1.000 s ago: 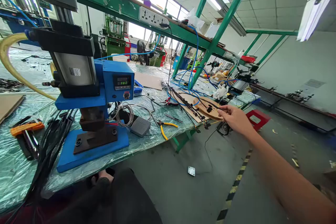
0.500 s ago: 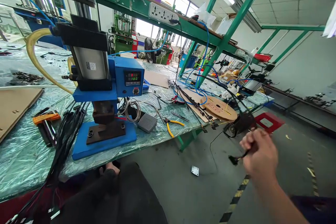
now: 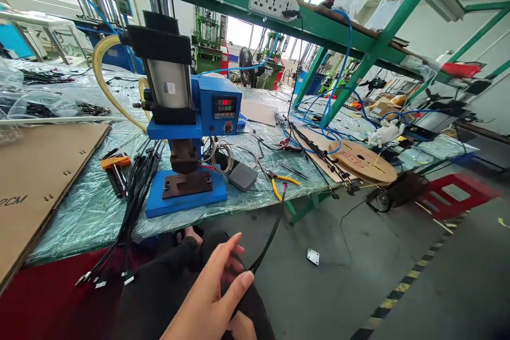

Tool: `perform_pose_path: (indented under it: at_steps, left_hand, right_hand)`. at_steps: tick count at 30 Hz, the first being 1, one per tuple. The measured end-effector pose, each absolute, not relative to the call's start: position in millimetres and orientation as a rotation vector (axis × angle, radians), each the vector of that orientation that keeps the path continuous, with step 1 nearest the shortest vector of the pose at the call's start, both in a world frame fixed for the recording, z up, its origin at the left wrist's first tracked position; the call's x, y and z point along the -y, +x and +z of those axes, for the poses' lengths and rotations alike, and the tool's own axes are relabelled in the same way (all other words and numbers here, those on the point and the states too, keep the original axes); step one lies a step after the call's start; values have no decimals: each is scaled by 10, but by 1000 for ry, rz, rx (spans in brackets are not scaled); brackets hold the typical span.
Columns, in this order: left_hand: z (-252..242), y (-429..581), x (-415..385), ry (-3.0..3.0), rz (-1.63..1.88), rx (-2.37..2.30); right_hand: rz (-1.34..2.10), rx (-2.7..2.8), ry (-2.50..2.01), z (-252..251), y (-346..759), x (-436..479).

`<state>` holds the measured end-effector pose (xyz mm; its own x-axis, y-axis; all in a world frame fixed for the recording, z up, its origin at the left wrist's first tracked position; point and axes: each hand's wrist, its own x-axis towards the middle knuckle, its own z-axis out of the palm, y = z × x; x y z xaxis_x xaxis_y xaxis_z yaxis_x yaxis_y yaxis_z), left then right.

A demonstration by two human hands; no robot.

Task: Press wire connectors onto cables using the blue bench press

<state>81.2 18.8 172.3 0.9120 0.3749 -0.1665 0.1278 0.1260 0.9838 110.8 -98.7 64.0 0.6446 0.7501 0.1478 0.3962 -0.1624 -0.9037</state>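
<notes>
My left hand [image 3: 211, 303] is low in the middle of the view, over my lap in dark trousers. Its thumb and fingers are pinched on a thin black cable [image 3: 271, 228]. The cable rises up and to the right, and its red-tipped connector end [image 3: 284, 186] hangs in the air by the table's front edge. Only a small part of my right hand [image 3: 241, 328] shows under the left one at the bottom edge, and its fingers are mostly hidden. A blue press machine [image 3: 187, 117] with a digital display stands on the table ahead of me.
The table [image 3: 91, 212] is covered in plastic film. On it lie a bundle of black cables [image 3: 135, 196], a grey foot pedal [image 3: 243, 176], yellow-handled pliers [image 3: 279, 183], a flat cardboard reel [image 3: 364, 159] and a cardboard sheet [image 3: 35, 170]. A red stool [image 3: 454, 196] stands on the floor at the right.
My right hand took a black cable from beside the reel at the right and brought it back to my lap. My left hand has come in and pinches it. The view swung left.
</notes>
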Motion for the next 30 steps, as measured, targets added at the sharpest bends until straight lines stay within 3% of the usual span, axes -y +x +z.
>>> perform_pose_path:
  at_steps: [8, 11, 21, 30]
  left_hand:
    - [1717, 654, -216, 1323, 57, -440]
    - [1712, 576, -234, 1320, 153, -495]
    - [1353, 208, -348, 1505, 448, -670]
    - [1539, 267, -347, 1775, 562, -613]
  right_hand:
    - [451, 1240, -1737, 494, 1045, 819]
    - [457, 1319, -1691, 535, 1095, 874]
    - [526, 872, -1559, 1492, 1641, 932]
    - [484, 855, -1369, 2317, 1844, 713]
